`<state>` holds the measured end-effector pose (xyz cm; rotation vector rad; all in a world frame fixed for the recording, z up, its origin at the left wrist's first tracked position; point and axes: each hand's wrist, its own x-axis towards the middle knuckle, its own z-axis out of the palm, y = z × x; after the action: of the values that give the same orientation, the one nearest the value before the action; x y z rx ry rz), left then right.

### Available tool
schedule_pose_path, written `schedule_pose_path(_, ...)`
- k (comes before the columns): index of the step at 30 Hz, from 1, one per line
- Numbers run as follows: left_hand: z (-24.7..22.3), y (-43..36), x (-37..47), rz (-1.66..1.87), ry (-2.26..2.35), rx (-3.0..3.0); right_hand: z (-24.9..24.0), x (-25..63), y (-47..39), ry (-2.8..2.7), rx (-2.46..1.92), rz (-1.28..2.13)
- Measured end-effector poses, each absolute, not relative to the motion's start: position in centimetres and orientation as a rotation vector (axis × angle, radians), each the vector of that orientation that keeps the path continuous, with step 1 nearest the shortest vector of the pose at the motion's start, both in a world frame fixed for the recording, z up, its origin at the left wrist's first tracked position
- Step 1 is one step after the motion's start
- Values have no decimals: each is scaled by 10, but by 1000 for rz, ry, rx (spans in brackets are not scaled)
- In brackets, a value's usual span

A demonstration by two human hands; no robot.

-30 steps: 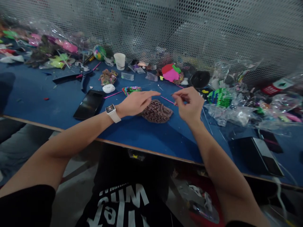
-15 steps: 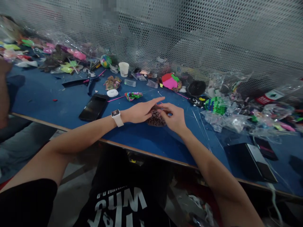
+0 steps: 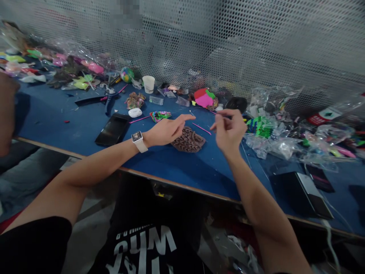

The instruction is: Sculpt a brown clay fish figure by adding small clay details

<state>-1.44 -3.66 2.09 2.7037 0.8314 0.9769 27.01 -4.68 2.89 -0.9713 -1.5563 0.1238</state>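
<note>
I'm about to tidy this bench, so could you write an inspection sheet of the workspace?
Surface: blue tabletop, small scraps scattered.
Job's things: brown ridged rounded piece, thin pink stick behind.
Clutter: clear crumpled plastic bags, bright clay-like lumps.
Hands: left hand over the piece's left side; right hand raised, grip unclear.
Cables: white cable past the front edge.
Surroundings: grey perforated screen behind; another person's arm at left.

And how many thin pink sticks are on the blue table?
4 visible: a pink stick behind the brown piece, one by the white case, one by the dark tool, one partly behind the right hand. Others may be hidden.
</note>
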Motion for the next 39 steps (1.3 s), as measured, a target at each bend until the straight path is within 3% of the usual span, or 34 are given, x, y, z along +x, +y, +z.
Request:
schedule_pose_path(4, 22, -18, -25, 887, 901, 2718, 35, 312, -22, -1468, -1035, 259)
schedule_pose_path(11, 13, 2, -28, 634, 1067, 2644, 26, 315, -24, -2018, -1182, 602)
schedule_pose_path(18, 6, 10, -31, 685, 1063, 2604, 33, 302, -34, -2214, -1009, 343)
schedule_pose_path(39, 8, 7, -30, 698, 1045, 2653, 33, 311, -29, -2299, -1108, 509)
